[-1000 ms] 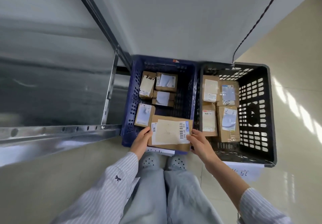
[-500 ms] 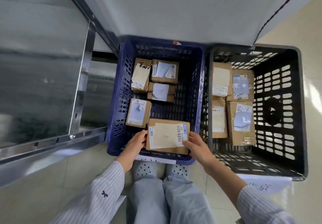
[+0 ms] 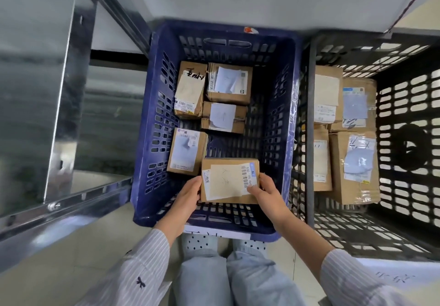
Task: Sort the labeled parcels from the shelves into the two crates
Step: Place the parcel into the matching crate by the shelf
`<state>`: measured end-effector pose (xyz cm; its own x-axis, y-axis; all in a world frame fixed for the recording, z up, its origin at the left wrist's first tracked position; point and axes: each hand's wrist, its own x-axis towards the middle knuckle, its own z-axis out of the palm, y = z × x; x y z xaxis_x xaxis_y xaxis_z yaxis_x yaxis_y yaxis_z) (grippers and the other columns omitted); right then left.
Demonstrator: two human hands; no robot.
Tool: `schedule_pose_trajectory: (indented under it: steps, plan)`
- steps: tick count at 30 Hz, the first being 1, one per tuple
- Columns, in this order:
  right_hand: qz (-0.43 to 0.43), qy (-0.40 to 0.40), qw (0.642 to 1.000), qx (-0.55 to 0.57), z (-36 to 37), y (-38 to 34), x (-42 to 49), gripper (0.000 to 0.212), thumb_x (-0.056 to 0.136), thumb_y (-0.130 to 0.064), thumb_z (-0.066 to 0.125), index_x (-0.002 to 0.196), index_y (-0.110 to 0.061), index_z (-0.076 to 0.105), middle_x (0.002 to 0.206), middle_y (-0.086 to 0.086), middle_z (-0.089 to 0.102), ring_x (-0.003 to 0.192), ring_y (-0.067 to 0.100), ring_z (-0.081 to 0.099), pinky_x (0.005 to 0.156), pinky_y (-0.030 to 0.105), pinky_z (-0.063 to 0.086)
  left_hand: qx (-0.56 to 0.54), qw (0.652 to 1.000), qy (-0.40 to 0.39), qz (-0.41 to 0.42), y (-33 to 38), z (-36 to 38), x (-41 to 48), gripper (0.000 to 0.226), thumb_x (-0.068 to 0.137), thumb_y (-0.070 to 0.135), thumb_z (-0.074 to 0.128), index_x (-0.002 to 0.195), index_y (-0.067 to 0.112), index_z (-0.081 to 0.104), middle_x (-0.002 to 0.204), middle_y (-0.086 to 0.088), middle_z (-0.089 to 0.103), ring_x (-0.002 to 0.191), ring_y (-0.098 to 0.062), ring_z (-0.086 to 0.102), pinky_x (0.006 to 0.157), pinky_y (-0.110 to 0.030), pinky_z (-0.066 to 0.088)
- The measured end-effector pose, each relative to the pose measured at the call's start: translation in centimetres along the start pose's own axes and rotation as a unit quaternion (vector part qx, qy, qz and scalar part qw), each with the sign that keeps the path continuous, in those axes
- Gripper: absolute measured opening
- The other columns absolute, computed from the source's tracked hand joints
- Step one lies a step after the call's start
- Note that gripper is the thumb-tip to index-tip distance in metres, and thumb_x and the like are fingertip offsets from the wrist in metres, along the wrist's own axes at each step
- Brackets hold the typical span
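Two grips share one parcel (image 3: 228, 182): the left grip (image 3: 188, 194) holds its left end and the right grip (image 3: 266, 195) pinches the right end, thumb on the label, both clamped on it, low at the near end of the blue crate (image 3: 273, 105). I judge it light and stiff, plain cardboard with possibly slick tape, so the short ends suit holding best. Four other boxes (image 3: 187, 151) lie in the blue crate toward its left and far side, and its right half is bare. Four more sit in the black crate (image 3: 404, 213) beside it, packed along its left wall.
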<state>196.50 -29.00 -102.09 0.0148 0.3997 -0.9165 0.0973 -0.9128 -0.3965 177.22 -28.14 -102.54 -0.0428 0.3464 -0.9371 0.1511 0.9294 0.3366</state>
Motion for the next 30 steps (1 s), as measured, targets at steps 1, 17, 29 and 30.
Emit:
schedule_pose_trajectory:
  steps: [1,17,29,30]
  plan:
    - [-0.013,0.005,1.0,0.008,0.0,-0.3,0.4,0.051,0.096,-0.017,0.048,0.144,-0.024,0.032,0.13,-0.007,0.051,0.117,0.014,0.049,0.094,0.029,0.036,-0.005,1.0,0.001,0.008,0.3,0.1,0.6,0.043,0.1,0.045,0.034,0.14,0.032,0.036,0.145,0.005,0.04,0.129,-0.016,0.041,0.1,-0.03,0.033]
    - [-0.011,0.021,0.999,-0.034,-0.1,-4.2,8.2,0.071,0.095,-0.015,0.052,0.152,-0.018,0.01,0.129,0.0,0.05,0.106,0.015,0.045,0.09,0.026,0.034,-0.037,0.999,0.014,0.025,3.2,3.3,9.0,0.054,0.095,0.024,0.052,0.143,0.028,0.027,0.134,0.006,0.046,0.12,-0.016,0.045,0.106,-0.04,0.035]
    - [0.027,0.025,0.994,-0.101,1.1,-4.0,11.0,0.063,0.093,-0.022,0.056,0.147,-0.012,0.025,0.144,0.007,0.042,0.131,0.024,0.041,0.096,0.026,0.033,0.192,0.98,-0.022,0.048,3.7,3.4,12.0,0.067,0.092,0.028,0.053,0.149,0.023,0.017,0.143,0.006,0.038,0.129,-0.019,0.039,0.095,-0.027,0.032]
    - [-0.003,0.049,0.989,-0.139,1.3,-3.6,11.2,0.066,0.093,-0.021,0.055,0.149,-0.014,0.021,0.15,0.007,0.035,0.135,0.024,0.037,0.102,0.027,0.034,0.219,0.973,-0.001,0.077,3.6,3.6,11.9,0.066,0.093,0.024,0.052,0.149,0.021,0.018,0.144,0.004,0.036,0.13,-0.02,0.038,0.095,-0.027,0.032]
